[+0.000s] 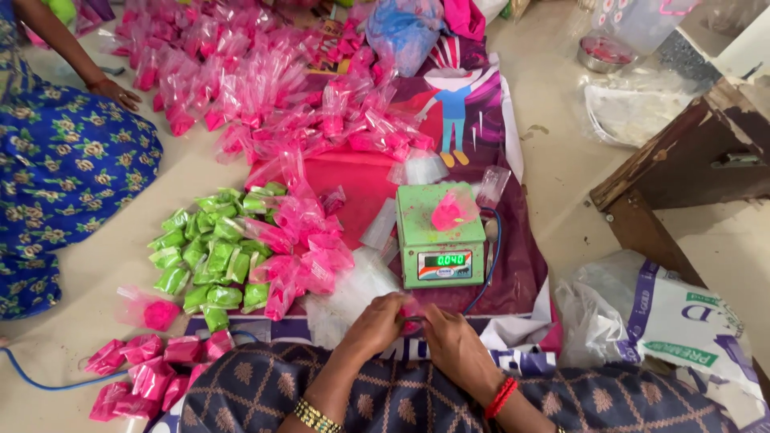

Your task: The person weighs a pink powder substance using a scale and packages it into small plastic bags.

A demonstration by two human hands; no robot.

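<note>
My left hand (pixel 375 325) and my right hand (pixel 453 346) meet just in front of me, fingers pinched together on a small clear plastic pouch (pixel 411 314) with pink powder; most of the pouch is hidden by my fingers. Beyond them stands a green digital scale (pixel 439 261) with a pouch of pink powder (pixel 452 210) lying on its pan. A stack of empty clear pouches (pixel 350 295) lies just left of my hands.
Green powder packets (pixel 210 252) and pink packets (pixel 309 240) are heaped on the left, with a large spread of pink packets (pixel 265 80) farther off. Another person in a blue floral dress (pixel 56 160) sits left. A wooden stool (pixel 690 160) and a white sack (pixel 666 321) are at right.
</note>
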